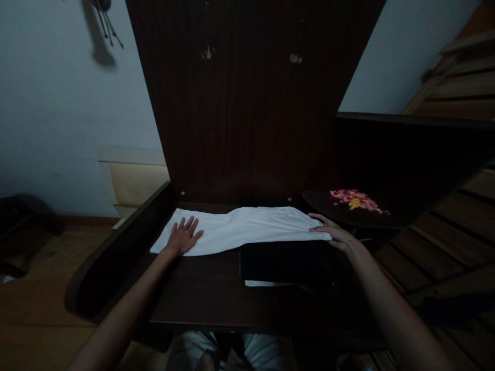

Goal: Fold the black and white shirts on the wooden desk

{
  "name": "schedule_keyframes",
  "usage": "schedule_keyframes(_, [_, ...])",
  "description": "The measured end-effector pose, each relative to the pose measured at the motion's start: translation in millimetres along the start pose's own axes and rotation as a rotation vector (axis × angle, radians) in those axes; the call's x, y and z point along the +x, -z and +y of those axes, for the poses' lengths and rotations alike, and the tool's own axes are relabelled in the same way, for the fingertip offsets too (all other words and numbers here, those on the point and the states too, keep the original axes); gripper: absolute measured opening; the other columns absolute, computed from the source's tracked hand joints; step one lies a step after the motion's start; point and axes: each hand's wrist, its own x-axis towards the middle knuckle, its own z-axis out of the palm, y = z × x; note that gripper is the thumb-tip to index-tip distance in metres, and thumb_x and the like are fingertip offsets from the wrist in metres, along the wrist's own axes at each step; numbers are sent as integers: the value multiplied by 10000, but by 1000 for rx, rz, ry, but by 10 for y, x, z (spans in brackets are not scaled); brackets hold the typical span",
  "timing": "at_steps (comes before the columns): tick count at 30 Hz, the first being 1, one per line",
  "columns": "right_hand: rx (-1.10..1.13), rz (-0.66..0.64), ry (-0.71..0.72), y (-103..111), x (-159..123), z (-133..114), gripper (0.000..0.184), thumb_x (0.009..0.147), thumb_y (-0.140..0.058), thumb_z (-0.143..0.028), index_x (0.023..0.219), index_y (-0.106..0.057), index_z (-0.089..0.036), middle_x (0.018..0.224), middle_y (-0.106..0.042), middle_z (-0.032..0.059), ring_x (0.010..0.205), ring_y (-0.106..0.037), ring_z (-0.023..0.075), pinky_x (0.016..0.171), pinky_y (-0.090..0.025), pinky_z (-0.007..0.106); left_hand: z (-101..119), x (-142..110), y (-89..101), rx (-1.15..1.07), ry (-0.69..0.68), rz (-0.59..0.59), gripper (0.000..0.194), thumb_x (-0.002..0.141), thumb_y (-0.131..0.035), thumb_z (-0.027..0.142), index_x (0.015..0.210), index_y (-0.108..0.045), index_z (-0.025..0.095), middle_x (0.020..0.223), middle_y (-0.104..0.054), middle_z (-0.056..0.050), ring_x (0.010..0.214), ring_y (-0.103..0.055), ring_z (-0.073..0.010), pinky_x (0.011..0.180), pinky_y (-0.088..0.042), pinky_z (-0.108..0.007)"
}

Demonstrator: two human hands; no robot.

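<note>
A white folded cloth [247,228] lies flat across the far part of a dark wooden desk [204,293]. My left hand [183,237] rests palm down on the cloth's left end, fingers spread. At the cloth's right end my right hand [332,232] lies flat on its corner, fingers stretched out. A dark flat item [284,262] with a white sheet under it sits just in front of the cloth, between my arms.
A tall dark wooden back panel [247,98] rises behind the desk. A small heap of colourful pieces [355,199] lies on a dark side shelf at the right. Wooden stairs [452,216] run along the right. A pale wall [58,113] and wooden floor are at the left.
</note>
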Motion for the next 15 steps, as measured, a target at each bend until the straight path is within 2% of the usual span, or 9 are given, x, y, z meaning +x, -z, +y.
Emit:
schedule_keyframes(2, [-138,42,-9,9,4,26,778,539,-798,-218,1279,-558,-225,926,-683,42,730,-647,188,624,-526,276,23,-17,36,13,6,8,658,935,-343,536,1483,-384,175,1573,-282,-137,1464,-144,-394,1142,-118,-618])
schedule_keyframes(4, [-354,110,42,-36,-20,27,706,538,-798,-217,1216,-604,-193,954,-673,66,857,-645,231,748,-529,325,72,-72,69,4,-56,51,633,940,-362,507,1466,-411,159,1565,-293,-153,1462,-139,-404,1132,-118,-645])
schedule_keyframes(6, [-585,221,171,-155,-93,-2,635,560,-800,-250,1171,-635,-195,1073,-650,105,1006,-610,283,885,-495,398,163,-178,90,-51,-233,73,603,943,-381,496,1464,-414,194,1562,-308,-132,1469,-144,-368,1144,-139,-625])
schedule_keyframes(8, [-760,292,387,-363,-215,-46,587,617,-782,-303,1178,-636,-210,1193,-606,127,1116,-556,314,976,-440,460,306,-326,82,-119,-451,57,611,934,-420,489,1489,-362,239,1567,-307,-99,1476,-160,-309,1169,-169,-563])
schedule_keyframes(9, [-811,278,524,-499,-287,-66,559,658,-761,-325,1189,-629,-214,1232,-589,127,1145,-537,314,998,-423,474,394,-405,61,-139,-534,47,643,922,-455,475,1506,-323,241,1571,-300,-94,1476,-170,-288,1179,-185,-530])
schedule_keyframes(11, [-872,109,789,-807,-425,-93,457,750,-699,-337,1186,-627,-226,1224,-608,103,1151,-539,283,1008,-425,457,583,-545,-17,-153,-611,72,736,874,-544,413,1524,-271,204,1575,-287,-115,1474,-185,-271,1182,-241,-472])
schedule_keyframes(12, [-908,49,873,-963,-481,-97,413,766,-689,-330,1164,-638,-232,1182,-633,95,1122,-555,273,989,-441,448,672,-597,-71,-159,-618,104,754,856,-566,363,1525,-263,195,1571,-297,-122,1470,-205,-263,1173,-279,-448])
schedule_keyframes(15, [-1047,68,989,-1343,-564,-85,331,820,-616,-232,1149,-649,-233,1148,-666,108,1061,-585,267,913,-482,428,860,-653,-247,-160,-586,179,633,878,-502,227,1488,-335,204,1531,-386,-119,1428,-325,-242,1123,-388,-411])
